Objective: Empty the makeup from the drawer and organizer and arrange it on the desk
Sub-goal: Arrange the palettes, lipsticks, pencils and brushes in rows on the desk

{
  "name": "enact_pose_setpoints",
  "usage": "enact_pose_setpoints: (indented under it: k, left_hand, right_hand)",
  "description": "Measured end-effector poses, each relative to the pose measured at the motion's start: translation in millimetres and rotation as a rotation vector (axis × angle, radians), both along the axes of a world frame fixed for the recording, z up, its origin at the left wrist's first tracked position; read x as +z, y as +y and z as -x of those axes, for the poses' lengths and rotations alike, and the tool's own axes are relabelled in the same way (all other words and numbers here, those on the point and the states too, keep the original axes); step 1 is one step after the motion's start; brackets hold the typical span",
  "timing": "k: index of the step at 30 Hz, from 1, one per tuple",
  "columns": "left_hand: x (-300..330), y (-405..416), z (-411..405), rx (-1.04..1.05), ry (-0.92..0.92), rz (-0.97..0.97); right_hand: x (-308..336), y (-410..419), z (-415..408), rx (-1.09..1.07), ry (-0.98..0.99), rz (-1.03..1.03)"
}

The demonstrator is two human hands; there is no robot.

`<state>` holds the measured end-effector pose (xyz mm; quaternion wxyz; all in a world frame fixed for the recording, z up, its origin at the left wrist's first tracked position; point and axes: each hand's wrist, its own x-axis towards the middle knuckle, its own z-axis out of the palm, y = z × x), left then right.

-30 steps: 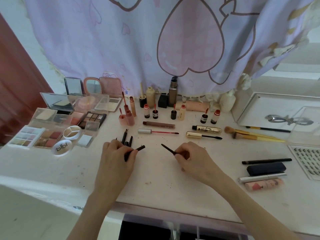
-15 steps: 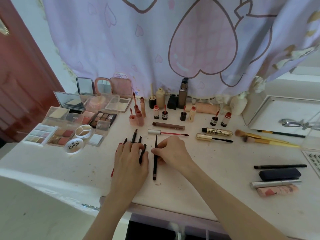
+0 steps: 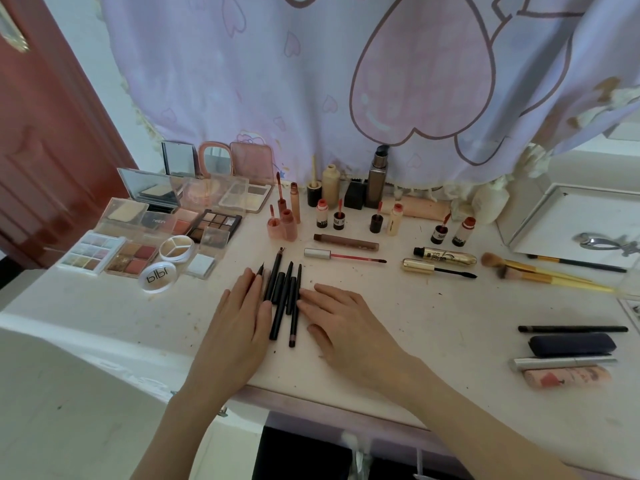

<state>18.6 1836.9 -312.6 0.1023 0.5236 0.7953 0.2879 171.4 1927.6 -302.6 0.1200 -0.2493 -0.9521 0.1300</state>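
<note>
Several thin black makeup pencils (image 3: 283, 299) lie side by side on the white desk (image 3: 433, 327), tips pointing away from me. My left hand (image 3: 239, 320) lies flat with straight fingers against the left side of the bunch. My right hand (image 3: 343, 323) lies flat against the right side, fingertips touching the outermost pencil. Neither hand grips anything. Palettes and compacts (image 3: 152, 237) fill the desk's left part. Lip glosses and small bottles (image 3: 332, 216) stand in a row at the back.
Mascara tubes (image 3: 445, 258) and gold-handled brushes (image 3: 540, 271) lie to the right. An open white tray (image 3: 554, 216) with an eyelash curler (image 3: 609, 242) sits at far right. A dark case (image 3: 571, 344), pens and a pink tube (image 3: 566, 375) lie at the right front. A curtain hangs behind.
The hands held separate pencils a second ago, then brought them together. Both hands have now flattened on either side of the bunch, and the pencils lie lined up.
</note>
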Motion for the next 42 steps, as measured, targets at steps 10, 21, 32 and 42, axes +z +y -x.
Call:
enact_pose_setpoints:
  k: [10, 21, 32, 42]
  left_hand:
    - [4, 2, -1, -0.033, 0.117, 0.153]
    - [11, 28, -85, -0.399, 0.317, -0.007]
    - [0, 92, -157, -0.624, 0.382, 0.074]
    - [1, 94, -160, -0.607, 0.338, 0.092]
  right_hand:
    - [-2, 2, -5, 0.059, -0.059, 0.068]
    - [25, 29, -90, -0.223, 0.282, 0.015]
    - [53, 82, -221, -0.603, -0.078, 0.025]
    - [60, 109, -223, -0.484, -0.382, 0.104]
